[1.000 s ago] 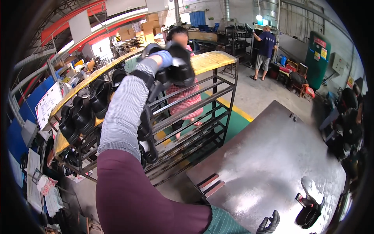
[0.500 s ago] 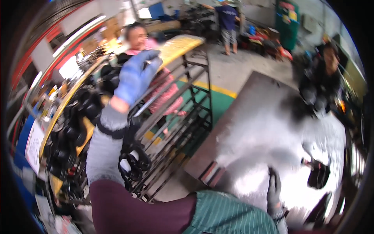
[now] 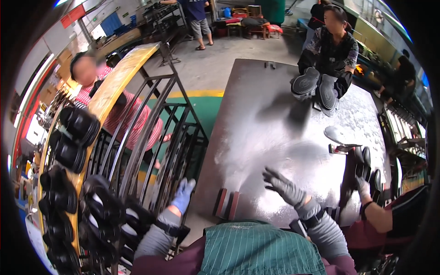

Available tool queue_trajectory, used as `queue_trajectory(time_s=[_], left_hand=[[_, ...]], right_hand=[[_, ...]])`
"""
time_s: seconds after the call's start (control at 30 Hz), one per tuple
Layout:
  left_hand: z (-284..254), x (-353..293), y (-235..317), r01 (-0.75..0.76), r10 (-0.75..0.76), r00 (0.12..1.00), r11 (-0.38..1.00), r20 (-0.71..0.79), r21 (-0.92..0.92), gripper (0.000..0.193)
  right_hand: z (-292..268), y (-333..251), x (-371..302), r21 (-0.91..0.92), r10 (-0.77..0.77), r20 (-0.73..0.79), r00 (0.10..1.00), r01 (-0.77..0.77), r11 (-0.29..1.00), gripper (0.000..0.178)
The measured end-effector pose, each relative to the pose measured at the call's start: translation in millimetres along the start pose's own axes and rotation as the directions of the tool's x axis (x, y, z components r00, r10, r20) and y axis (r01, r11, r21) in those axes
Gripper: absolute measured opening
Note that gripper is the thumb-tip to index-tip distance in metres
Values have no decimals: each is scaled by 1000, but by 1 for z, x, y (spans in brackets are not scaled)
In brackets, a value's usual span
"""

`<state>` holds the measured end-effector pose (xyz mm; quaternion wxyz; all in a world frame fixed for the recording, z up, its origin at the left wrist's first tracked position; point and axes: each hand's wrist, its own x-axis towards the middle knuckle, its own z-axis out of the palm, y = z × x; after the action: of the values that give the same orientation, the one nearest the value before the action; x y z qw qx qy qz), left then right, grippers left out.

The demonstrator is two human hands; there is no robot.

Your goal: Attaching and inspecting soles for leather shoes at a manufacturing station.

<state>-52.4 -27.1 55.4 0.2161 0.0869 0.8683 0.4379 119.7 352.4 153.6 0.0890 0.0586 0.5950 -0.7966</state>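
My left hand (image 3: 184,195), in a blue glove, is held between the shoe rack and the table with its fingers stretched out and nothing in them. Over the near part of the dark, shiny table (image 3: 229,160) is my right hand (image 3: 285,185), grey-gloved, empty, its fingers spread. Between my hands, a dark block with reddish strips (image 3: 226,204) lies at the table's near left corner. Black shoes (image 3: 80,126) stand in rows on the yellow-edged rack board (image 3: 130,68) to my left. More black shoes with pale insoles (image 3: 98,213) sit lower on the rack.
Across the table, a person (image 3: 332,46) is behind two upturned dark shoe soles (image 3: 316,87). At the right, a co-worker's gloved hand (image 3: 364,188) is by black shoes (image 3: 362,162). A loose sole (image 3: 341,136) lies on the table. Behind the metal rack frame (image 3: 172,87) stands a person in a striped top (image 3: 137,123).
My left hand has come down from beside the rack's top board toward me. My right hand has shifted left over the table, fingers now spread. The view has turned rightward.
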Motion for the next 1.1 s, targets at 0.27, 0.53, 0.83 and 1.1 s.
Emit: queue_trajectory(time_s=[0.27, 0.53, 0.83, 1.1], left_hand=[[98, 167, 147, -216, 238, 946, 969, 220, -118, 72], [228, 305, 287, -567, 471, 775, 813, 422, 134, 89], [376, 431, 429, -271, 349, 853, 932, 389, -242, 72], [378, 394, 426, 254, 87, 724, 889, 684, -381, 59]], right_hand=[[-130, 43, -19, 220, 44, -661, 749, 137, 966, 63], [-270, -2, 29, -6, -182, -848, 497, 333, 943, 45], [-400, -76, 67, -86, -110, -948, 299, 93, 992, 89], [-416, -41, 138, 279, -70, -830, 554, 520, 808, 53]])
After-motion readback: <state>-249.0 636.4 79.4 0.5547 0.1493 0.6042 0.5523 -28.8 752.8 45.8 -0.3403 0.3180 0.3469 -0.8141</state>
